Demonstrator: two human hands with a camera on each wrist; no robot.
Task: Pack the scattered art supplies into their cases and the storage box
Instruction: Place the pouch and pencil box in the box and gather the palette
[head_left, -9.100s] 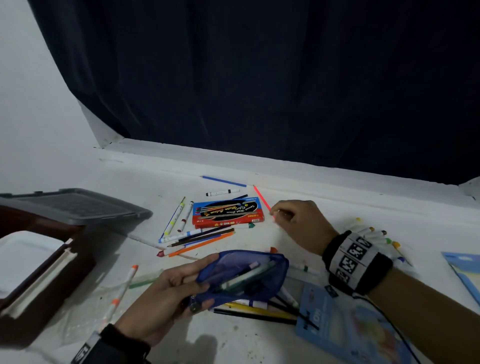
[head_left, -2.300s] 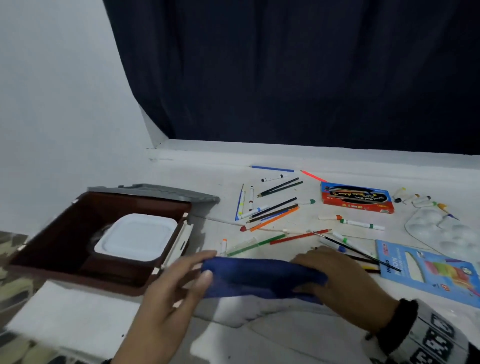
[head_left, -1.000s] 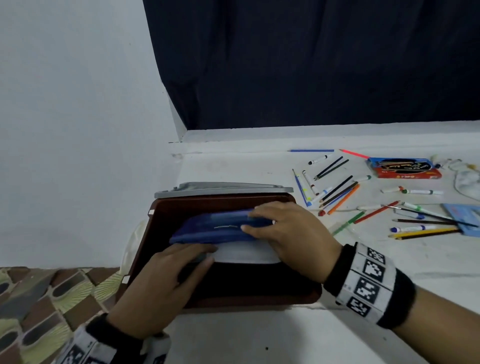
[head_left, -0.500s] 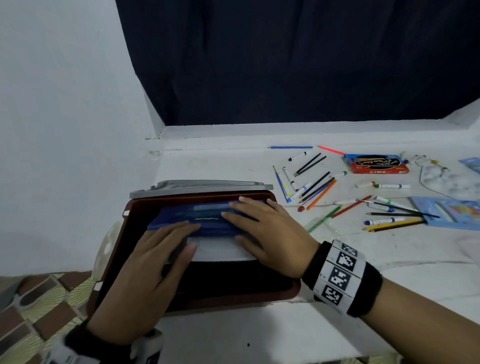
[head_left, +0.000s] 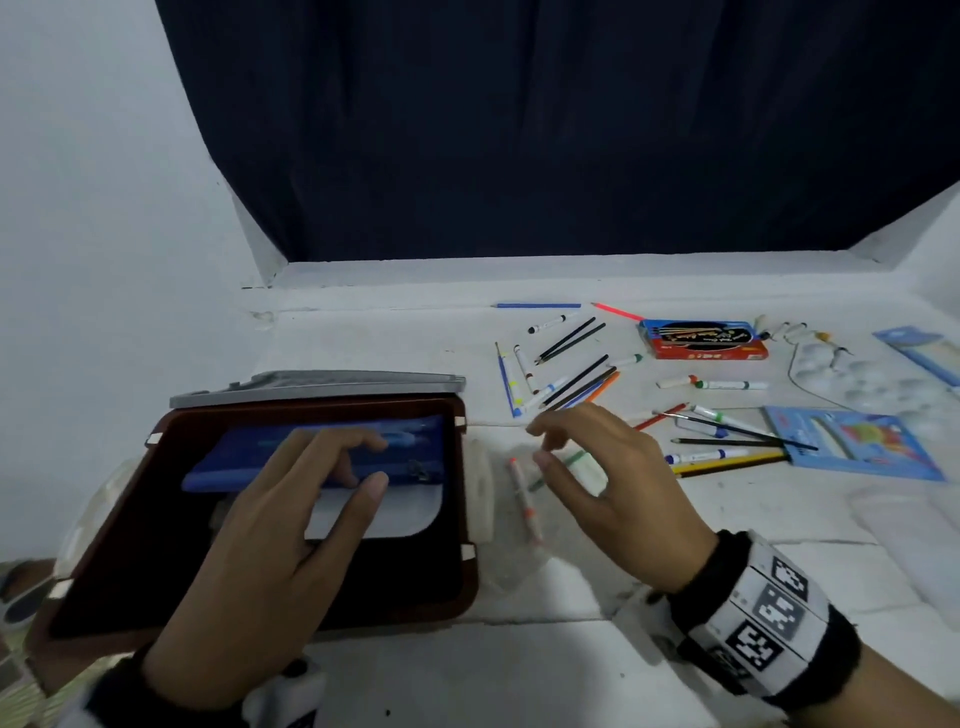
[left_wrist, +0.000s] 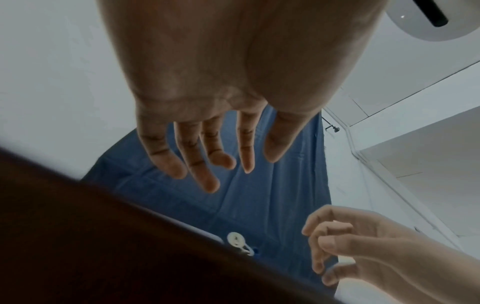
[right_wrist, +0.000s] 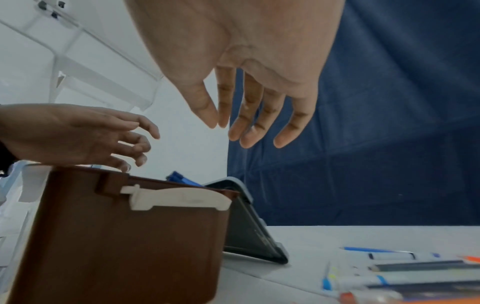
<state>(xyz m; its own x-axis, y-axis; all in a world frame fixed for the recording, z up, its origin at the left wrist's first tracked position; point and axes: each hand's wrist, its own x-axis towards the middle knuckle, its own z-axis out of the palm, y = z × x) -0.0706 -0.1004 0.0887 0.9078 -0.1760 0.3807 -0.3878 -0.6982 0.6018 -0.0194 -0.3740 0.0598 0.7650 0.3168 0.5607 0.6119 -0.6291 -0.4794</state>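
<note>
At the left edge of the table, storage box (head_left: 457, 519): brown, open; its grey lid (head_left: 317, 384) stands tilted behind it.
Inside the box: a blue pencil case (head_left: 415, 441) lies along the far side, partly on a white flat piece (head_left: 405, 514); what this white piece is, I cannot tell.
Left hand (head_left: 270, 561): above the box, fingers spread and almost straight, it holds nothing; if the fingertips touch the case is not clear.
Right hand (head_left: 608, 478): above the table just beside the box, fingers loosely bent, it holds nothing.
Red box (head_left: 701, 340): on the far part of the table, closed.
Blue packet (head_left: 852, 441): flat on the table at the right.
Loose supplies: pencils and markers (head_left: 571, 374) lie scattered between the storage box and the red box, all outside any container.
Paint palette (head_left: 872, 384): white, near the right edge.
</note>
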